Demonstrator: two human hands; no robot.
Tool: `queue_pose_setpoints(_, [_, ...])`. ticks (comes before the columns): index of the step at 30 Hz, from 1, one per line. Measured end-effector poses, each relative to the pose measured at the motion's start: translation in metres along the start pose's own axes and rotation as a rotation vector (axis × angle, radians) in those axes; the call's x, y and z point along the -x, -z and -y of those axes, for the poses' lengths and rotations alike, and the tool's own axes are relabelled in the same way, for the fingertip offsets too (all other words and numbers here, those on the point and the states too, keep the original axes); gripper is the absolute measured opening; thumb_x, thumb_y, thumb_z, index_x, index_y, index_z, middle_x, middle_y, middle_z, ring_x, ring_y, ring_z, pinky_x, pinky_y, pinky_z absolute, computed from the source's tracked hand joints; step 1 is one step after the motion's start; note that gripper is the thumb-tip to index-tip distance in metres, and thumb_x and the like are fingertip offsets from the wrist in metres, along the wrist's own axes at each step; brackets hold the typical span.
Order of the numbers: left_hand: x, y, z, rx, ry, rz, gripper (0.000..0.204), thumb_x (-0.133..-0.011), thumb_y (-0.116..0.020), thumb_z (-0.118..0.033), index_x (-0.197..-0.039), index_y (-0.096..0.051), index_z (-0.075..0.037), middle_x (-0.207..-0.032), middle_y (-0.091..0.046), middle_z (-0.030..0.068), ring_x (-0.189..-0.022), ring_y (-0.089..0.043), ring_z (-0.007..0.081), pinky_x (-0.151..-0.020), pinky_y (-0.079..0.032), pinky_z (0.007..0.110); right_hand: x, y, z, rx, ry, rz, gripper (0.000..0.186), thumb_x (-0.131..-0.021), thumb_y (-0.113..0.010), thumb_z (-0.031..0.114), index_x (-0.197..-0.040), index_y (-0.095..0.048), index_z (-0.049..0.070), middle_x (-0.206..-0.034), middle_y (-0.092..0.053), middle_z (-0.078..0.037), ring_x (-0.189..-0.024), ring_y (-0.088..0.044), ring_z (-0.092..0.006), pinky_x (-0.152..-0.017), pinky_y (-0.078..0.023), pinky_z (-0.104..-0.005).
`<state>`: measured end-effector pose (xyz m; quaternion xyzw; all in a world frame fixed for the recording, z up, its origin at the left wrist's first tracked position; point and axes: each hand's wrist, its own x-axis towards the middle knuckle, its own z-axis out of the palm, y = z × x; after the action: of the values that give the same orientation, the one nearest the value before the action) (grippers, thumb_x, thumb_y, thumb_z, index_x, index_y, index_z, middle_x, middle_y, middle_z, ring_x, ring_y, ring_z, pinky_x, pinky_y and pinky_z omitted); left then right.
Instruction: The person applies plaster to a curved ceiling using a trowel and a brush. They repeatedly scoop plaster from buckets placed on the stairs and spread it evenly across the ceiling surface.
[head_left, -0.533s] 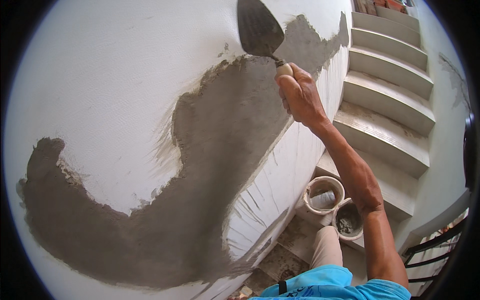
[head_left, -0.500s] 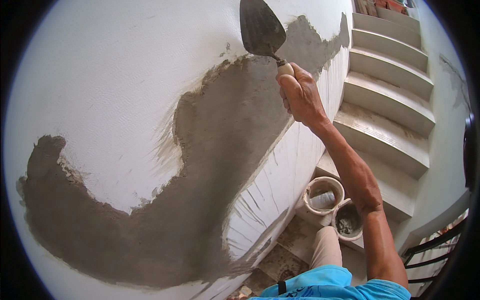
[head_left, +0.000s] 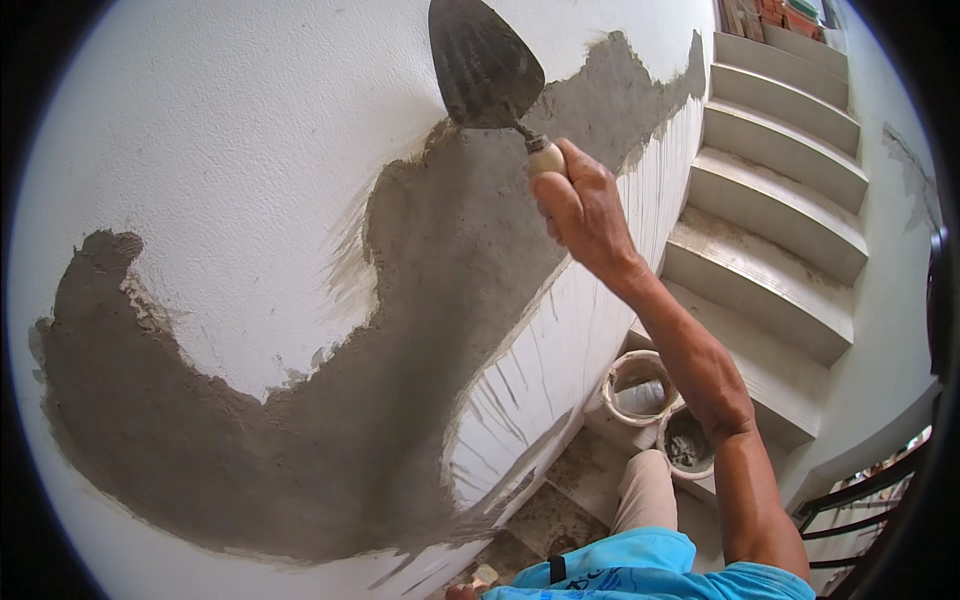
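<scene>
My right hand [head_left: 585, 205] is closed round the pale handle of a pointed trowel [head_left: 485, 65]. The trowel's broad, dark, mortar-stained blade points up and a little left, over the upper edge of a grey mortar patch [head_left: 430, 300] on the white wall [head_left: 230, 200]. Whether the blade presses on the wall or hovers just off it, I cannot tell. Ragged grey smears run along the patch's edge. At the lower edge shows a small sliver of what looks like my left hand [head_left: 462, 592]; its fingers are hidden.
Pale stairs [head_left: 760, 240] climb along the wall on the right. Below my right forearm stand a bucket [head_left: 610, 405] with a clear container in it and a second bucket [head_left: 688, 445] with grey mortar. A dark metal railing [head_left: 865, 495] is at lower right. Flowerpots [head_left: 790, 15] sit atop the stairs.
My right hand and the trowel have moved left and slightly down along the patch's upper edge. The view has shifted a little.
</scene>
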<state>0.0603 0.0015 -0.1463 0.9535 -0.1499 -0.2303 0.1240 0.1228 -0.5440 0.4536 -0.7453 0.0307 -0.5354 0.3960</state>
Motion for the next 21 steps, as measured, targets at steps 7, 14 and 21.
queue_pose_setpoints(7, [0.014, -0.005, 0.022, -0.023, -0.067, -0.012, 0.021, -0.085, -0.058, -0.023, -0.084, -0.070, -0.006, -0.083, -0.069, 0.0184, -0.080, -0.066, 0.0383, -0.072, -0.051, 0.049, 0.008, -0.001, 0.004, -0.054, -0.111, -0.010, 0.026, -0.090, -0.054, 0.027, -0.082, -0.055, 0.002, -0.064, -0.054, -0.005, -0.058, -0.053, -0.0139, -0.050, -0.043, -0.0333])
queue_pose_setpoints(14, [0.024, -0.011, 0.042, -0.042, -0.118, -0.038, 0.021, -0.085, -0.058, -0.023, -0.083, -0.070, -0.007, -0.083, -0.069, 0.0182, -0.079, -0.066, 0.0381, -0.071, -0.051, 0.049, 0.010, -0.004, 0.009, -0.052, -0.097, 0.001, 0.027, -0.090, -0.054, 0.027, -0.084, -0.054, 0.001, -0.064, -0.056, -0.007, -0.060, -0.056, -0.0164, -0.052, -0.045, -0.0358])
queue_pose_setpoints(21, [0.025, -0.015, 0.041, -0.048, -0.147, -0.052, 0.021, -0.084, -0.058, -0.023, -0.083, -0.070, -0.007, -0.082, -0.068, 0.0179, -0.078, -0.066, 0.0380, -0.070, -0.051, 0.049, 0.004, -0.003, 0.021, -0.084, -0.121, -0.008, 0.023, -0.090, -0.054, 0.025, -0.084, -0.055, 0.003, -0.067, -0.057, -0.006, -0.060, -0.055, -0.0152, -0.050, -0.044, -0.0353])
